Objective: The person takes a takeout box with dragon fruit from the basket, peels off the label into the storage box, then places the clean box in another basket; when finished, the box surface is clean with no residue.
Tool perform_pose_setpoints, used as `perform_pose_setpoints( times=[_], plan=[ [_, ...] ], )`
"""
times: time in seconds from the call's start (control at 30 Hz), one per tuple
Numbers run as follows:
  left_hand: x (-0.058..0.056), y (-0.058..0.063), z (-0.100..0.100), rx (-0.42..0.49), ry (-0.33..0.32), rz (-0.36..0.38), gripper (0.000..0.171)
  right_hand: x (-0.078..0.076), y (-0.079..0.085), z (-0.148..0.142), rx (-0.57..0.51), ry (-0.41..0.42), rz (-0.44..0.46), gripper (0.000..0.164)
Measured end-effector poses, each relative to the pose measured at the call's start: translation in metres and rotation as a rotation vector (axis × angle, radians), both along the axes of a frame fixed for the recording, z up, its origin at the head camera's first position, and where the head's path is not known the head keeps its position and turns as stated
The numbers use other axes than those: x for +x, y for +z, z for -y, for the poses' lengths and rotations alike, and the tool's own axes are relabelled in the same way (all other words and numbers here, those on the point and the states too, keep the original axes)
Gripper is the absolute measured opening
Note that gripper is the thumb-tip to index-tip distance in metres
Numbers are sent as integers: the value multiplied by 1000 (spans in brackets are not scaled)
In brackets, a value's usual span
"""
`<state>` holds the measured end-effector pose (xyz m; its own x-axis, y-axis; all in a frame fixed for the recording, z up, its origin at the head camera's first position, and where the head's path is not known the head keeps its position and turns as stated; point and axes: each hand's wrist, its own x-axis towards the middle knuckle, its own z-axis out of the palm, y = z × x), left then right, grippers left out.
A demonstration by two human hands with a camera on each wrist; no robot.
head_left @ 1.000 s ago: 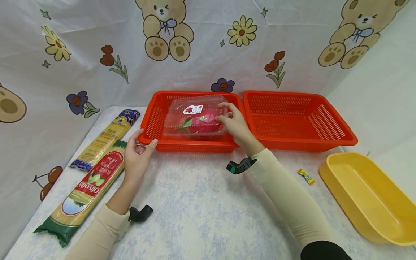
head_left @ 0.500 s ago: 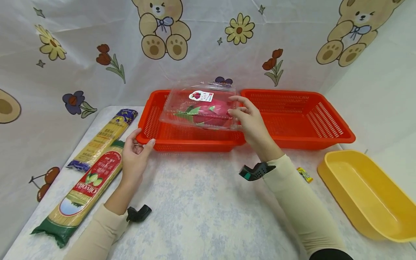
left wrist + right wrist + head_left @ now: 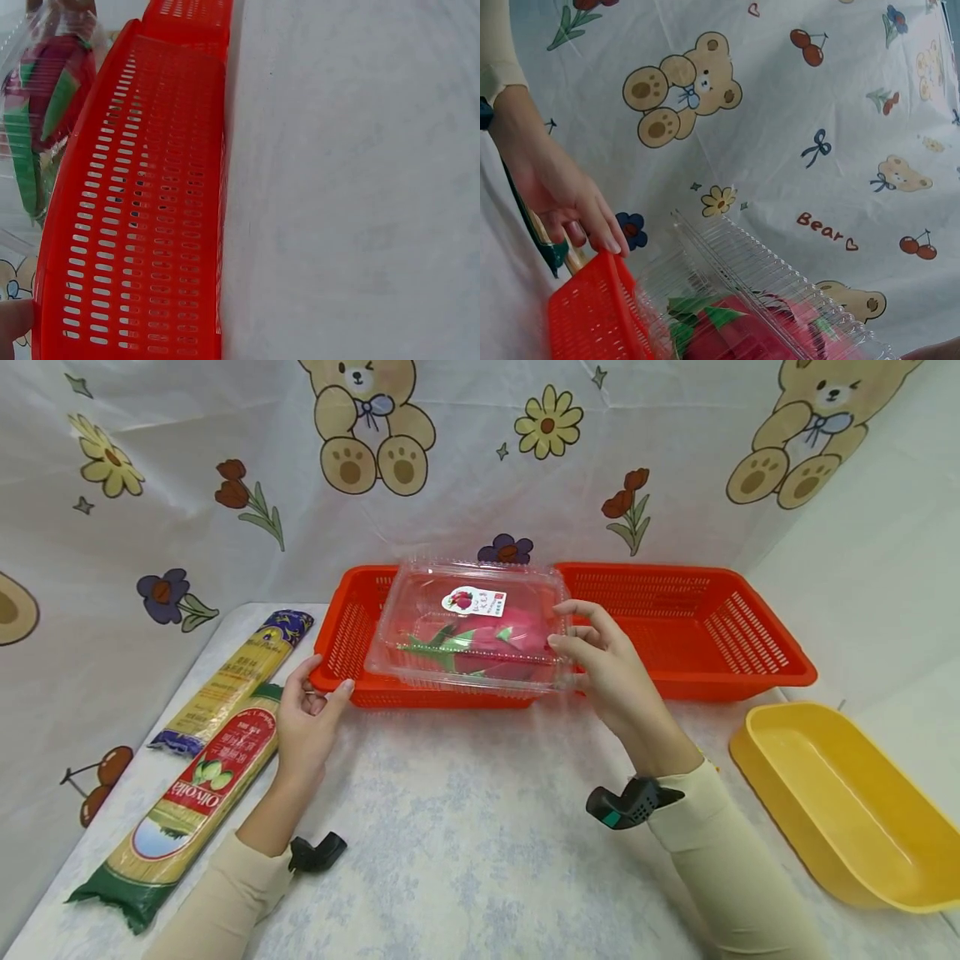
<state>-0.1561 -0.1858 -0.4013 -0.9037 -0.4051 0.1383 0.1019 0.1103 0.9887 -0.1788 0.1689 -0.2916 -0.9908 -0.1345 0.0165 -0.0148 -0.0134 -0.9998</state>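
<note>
My right hand [image 3: 618, 685] pinches the right end of a clear plastic clamshell box [image 3: 420, 602], held slightly tilted above the left red basket [image 3: 435, 699]. Through its lid show a white label [image 3: 487, 602] and a pink dragon fruit [image 3: 517, 635] with green leaf tips. The left hand [image 3: 307, 727] grips that basket's front left corner, thumb in front and fingers behind the rim. In the left wrist view, a fingertip [image 3: 13, 319] touches the basket's rim, with the dragon fruit [image 3: 56, 97] beyond it. The right wrist view catches the box [image 3: 772, 277] beside the basket [image 3: 592, 307].
A second red basket [image 3: 735, 680] adjoins the first on the right. A yellow tub [image 3: 795, 793] stands at the right. Two pasta packs, one blue-ended [image 3: 232, 685] and one green-ended [image 3: 202, 802], lie at the left. A patterned cloth [image 3: 465, 460] hangs behind.
The right hand has lifted the clamshell box out of the left basket, then drawn it right and nearer to me. The left hand has kept its grip on the basket's corner.
</note>
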Motion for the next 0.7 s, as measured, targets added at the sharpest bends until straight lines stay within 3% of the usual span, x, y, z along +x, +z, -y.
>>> perform_pose_setpoints(
  times=[0.33,0.7],
  plan=[
    [1,1,0,13,16,20,63,45,-2,-8,-106,48,-24,30],
    [-1,1,-2,51,4,-2,64,79,-13,-14,-49,41,-24,30]
  ],
)
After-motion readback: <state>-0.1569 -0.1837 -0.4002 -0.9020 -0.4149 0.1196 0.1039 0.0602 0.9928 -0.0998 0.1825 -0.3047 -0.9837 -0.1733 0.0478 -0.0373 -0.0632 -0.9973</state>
